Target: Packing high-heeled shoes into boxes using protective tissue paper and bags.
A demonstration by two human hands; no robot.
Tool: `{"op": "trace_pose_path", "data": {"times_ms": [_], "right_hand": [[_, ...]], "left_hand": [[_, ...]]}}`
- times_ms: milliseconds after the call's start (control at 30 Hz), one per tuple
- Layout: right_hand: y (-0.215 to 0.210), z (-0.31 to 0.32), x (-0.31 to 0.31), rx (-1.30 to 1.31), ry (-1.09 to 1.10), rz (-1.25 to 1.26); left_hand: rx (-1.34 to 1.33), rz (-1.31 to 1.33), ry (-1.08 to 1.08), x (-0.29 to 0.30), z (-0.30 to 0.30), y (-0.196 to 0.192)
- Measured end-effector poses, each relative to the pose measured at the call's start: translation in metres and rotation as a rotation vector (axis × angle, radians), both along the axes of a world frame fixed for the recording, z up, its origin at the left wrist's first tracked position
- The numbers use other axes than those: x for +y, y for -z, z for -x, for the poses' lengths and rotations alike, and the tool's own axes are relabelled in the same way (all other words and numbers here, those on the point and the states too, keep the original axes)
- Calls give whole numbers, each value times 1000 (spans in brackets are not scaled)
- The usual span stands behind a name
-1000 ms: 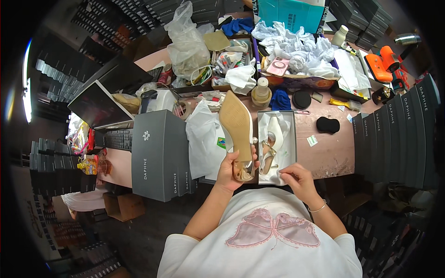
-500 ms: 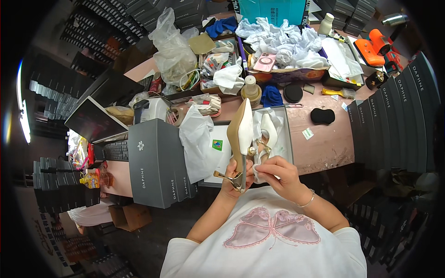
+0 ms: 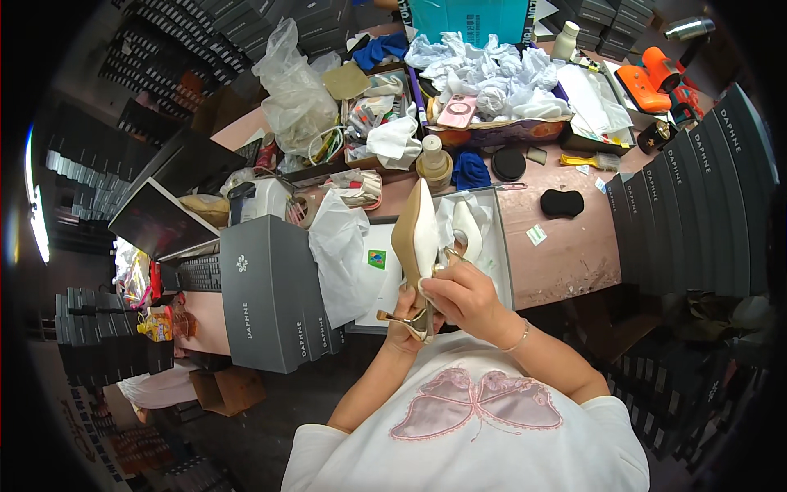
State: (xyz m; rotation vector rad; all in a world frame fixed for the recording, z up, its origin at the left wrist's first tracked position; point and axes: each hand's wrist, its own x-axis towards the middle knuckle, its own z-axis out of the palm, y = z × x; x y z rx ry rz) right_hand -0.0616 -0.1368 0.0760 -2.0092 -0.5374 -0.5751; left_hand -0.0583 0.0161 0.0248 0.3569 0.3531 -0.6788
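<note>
A white high-heeled shoe (image 3: 425, 221) with a tan sole is upright, toe up, its sole turned partly left. My left hand (image 3: 407, 326) grips it low, around the gold heel and strap. My right hand (image 3: 466, 297) is closed in a pinch at the shoe's inner side, near the gold strap; a small white scrap shows by the fingertips, mostly hidden. Beyond lies an open grey shoe box (image 3: 506, 238), holding the matching white shoe (image 3: 467, 228) among white tissue paper (image 3: 484, 205).
A closed grey shoe box (image 3: 266, 299) stands left beside a white paper sheet (image 3: 340, 262). More grey boxes (image 3: 697, 205) line the right. Behind are a bottle (image 3: 433, 164), a blue cloth (image 3: 470, 170), a black pad (image 3: 561, 203) and a carton of crumpled paper (image 3: 500, 131).
My right hand has moved left and slightly up, from beside the strap onto the shoe's side. The white scrap it pinches is now mostly covered. My left hand keeps its grip.
</note>
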Motion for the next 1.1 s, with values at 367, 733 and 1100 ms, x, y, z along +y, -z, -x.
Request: {"op": "trace_pose_path", "data": {"times_ms": [367, 733, 1100], "right_hand": [[0, 5, 0, 55, -4, -99], [0, 47, -8, 164, -162, -58], [-21, 19, -8, -89, -43, 101]], "left_hand": [[20, -66, -26, -5, -7, -9], [46, 95, -110, 0, -33, -26], [29, -259, -85, -13, -13, -23]]}}
